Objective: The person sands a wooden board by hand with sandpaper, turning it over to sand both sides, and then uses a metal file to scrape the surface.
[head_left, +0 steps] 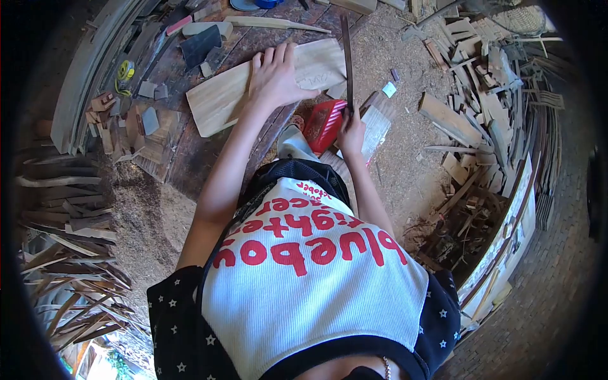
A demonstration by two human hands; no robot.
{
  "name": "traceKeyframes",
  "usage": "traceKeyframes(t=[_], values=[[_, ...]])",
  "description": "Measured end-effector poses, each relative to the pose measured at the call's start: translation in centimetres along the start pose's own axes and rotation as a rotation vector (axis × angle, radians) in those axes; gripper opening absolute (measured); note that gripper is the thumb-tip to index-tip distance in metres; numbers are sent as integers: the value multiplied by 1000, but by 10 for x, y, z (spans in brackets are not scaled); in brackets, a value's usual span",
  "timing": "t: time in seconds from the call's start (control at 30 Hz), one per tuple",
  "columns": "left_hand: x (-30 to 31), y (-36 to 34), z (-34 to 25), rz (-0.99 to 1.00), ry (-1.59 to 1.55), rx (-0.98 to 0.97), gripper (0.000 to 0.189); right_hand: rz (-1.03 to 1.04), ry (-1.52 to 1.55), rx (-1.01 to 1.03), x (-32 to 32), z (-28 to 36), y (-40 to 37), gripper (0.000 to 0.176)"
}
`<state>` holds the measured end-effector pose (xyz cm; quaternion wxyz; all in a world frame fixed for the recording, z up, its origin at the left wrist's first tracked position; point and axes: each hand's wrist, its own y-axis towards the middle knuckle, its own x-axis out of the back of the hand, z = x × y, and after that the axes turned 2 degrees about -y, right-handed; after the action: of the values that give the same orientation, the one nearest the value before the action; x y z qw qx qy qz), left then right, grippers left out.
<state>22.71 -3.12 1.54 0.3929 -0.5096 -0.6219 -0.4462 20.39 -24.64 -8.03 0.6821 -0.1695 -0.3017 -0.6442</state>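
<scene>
A pale wooden board (215, 98) lies slantwise on the dark worktable, with faint pencil-like writing near its right end. My left hand (275, 79) spans it, fingertips over the far edge and thumb stretched along the near side. In my right hand (352, 133) is the lower end of a long, narrow dark file (347, 60), standing upright in view along the board's right end. Just left of that hand is a red plastic item (325, 125) with slots; its full form is partly hidden.
A yellow tape measure (125, 75) and small wood offcuts (149, 120) lie at the table's left. Behind the board is a tapered wood strip (272, 23). Scrap wood (472, 107) is heaped at right, over sawdust-covered ground (392, 38). More slats (69, 253) pile up at left.
</scene>
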Motion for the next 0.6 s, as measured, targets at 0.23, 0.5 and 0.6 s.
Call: traceKeyframes(t=[0.23,0.5,0.6], values=[[-1,0,0,-24,6,-18,108,40,-31,-54,-4,-81,-67,17],[-6,-3,-4,-37,4,-10,106,-13,-34,-36,-2,3,7,13],[-1,-4,-8,1,20,-98,107,-63,-12,29,-8,-18,-11,11]])
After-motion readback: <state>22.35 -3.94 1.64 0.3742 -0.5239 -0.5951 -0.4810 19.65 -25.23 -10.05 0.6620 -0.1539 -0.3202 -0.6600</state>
